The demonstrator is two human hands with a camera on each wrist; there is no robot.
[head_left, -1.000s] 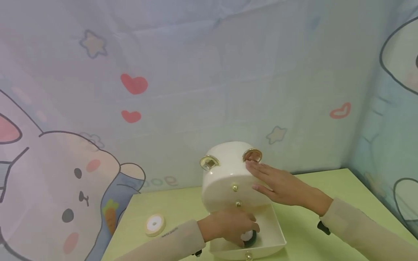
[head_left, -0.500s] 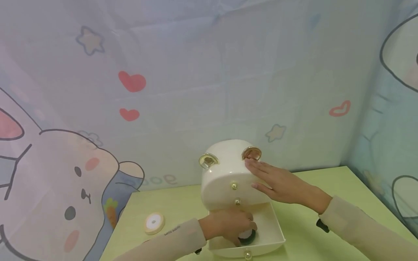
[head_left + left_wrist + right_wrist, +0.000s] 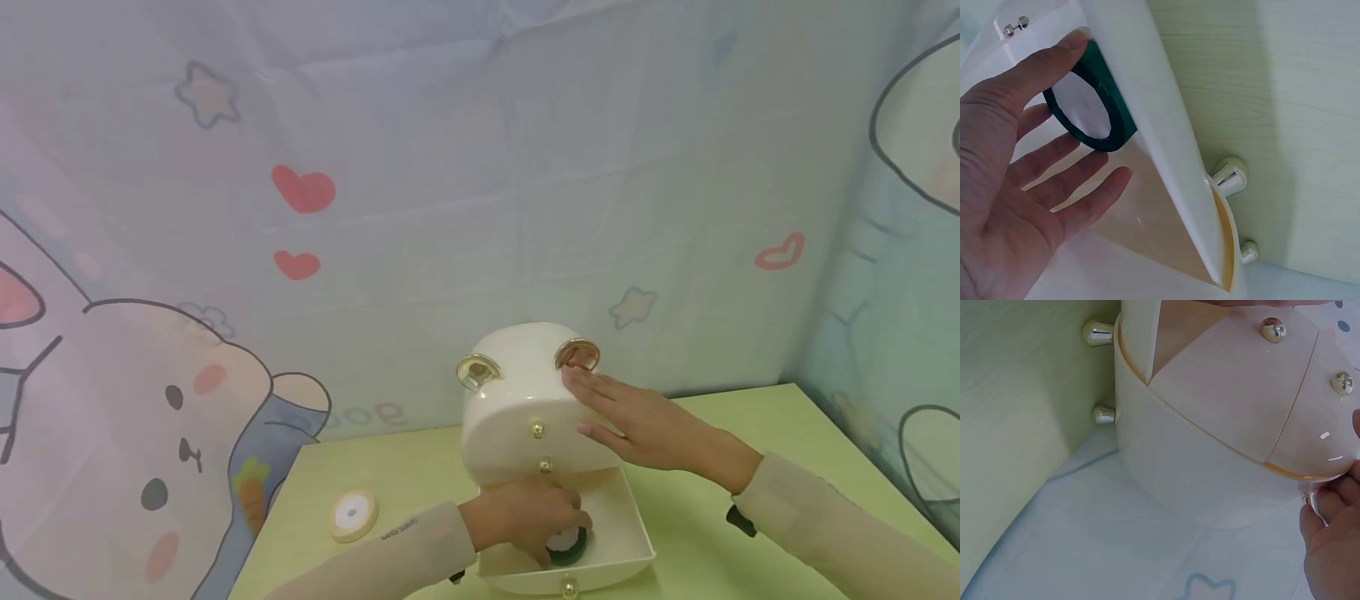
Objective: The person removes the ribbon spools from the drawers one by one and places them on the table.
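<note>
A white rounded storage box (image 3: pixel 517 442) with gold ear-shaped trims and gold knobs stands on the table, its bottom drawer (image 3: pixel 615 525) pulled out. My left hand (image 3: pixel 528 517) reaches into the drawer. Its thumb and fingers hold a green ribbon roll (image 3: pixel 1104 134) with a white centre, the thumb on the edge beside the drawer's front wall. In the head view the hand covers part of the roll (image 3: pixel 570 552). My right hand (image 3: pixel 652 425) rests against the box's upper right side, fingers extended and fingertips at the right ear trim (image 3: pixel 577 354).
A cream ribbon roll (image 3: pixel 354 515) lies on the pale green table (image 3: pixel 416 458) left of the box. Behind the box hangs a printed cloth backdrop (image 3: pixel 420 333). In the right wrist view, short gold feet (image 3: pixel 1102 414) show under the box.
The green ribbon roll has shifted slightly left in the drawer with my left hand's fingers still around it. My right hand has stayed on the box.
</note>
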